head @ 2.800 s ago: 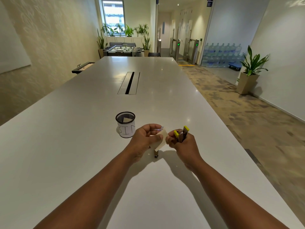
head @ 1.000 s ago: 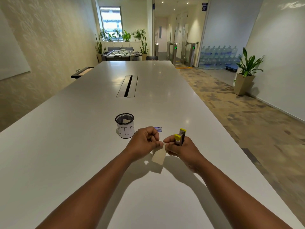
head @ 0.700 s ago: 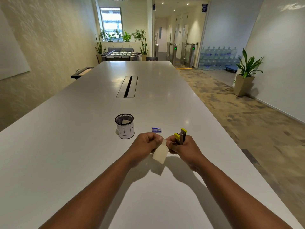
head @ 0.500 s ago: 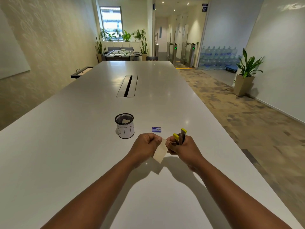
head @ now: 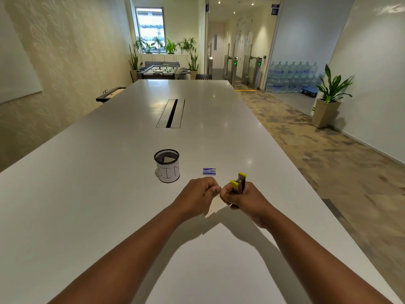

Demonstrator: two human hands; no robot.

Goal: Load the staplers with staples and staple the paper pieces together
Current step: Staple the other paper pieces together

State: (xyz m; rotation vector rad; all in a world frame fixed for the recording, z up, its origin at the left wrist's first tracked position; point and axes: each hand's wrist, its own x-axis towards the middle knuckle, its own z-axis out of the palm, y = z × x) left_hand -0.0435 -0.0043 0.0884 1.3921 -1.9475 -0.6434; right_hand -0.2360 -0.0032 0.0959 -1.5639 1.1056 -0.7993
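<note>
My right hand (head: pixel 243 197) grips a small yellow-tipped stapler (head: pixel 238 183), its two yellow ends sticking up above my fingers. My left hand (head: pixel 197 194) is curled right beside it and pinches a cream paper piece (head: pixel 213 207). The paper hangs between and below both hands, mostly hidden by them. A small blue staple box (head: pixel 209 171) lies flat on the white table (head: pixel 87 205) just beyond my hands.
A black mesh cup (head: pixel 167 165) with a white label reading BIN stands left of the staple box, a paper scrap inside. A cable slot (head: pixel 171 114) runs along the table's middle. The table's right edge drops to carpeted floor.
The paper has turned from in front of my left hand to hang lower between my hands, now mostly hidden. My hands have drawn closer together, and the staple box has come into view.
</note>
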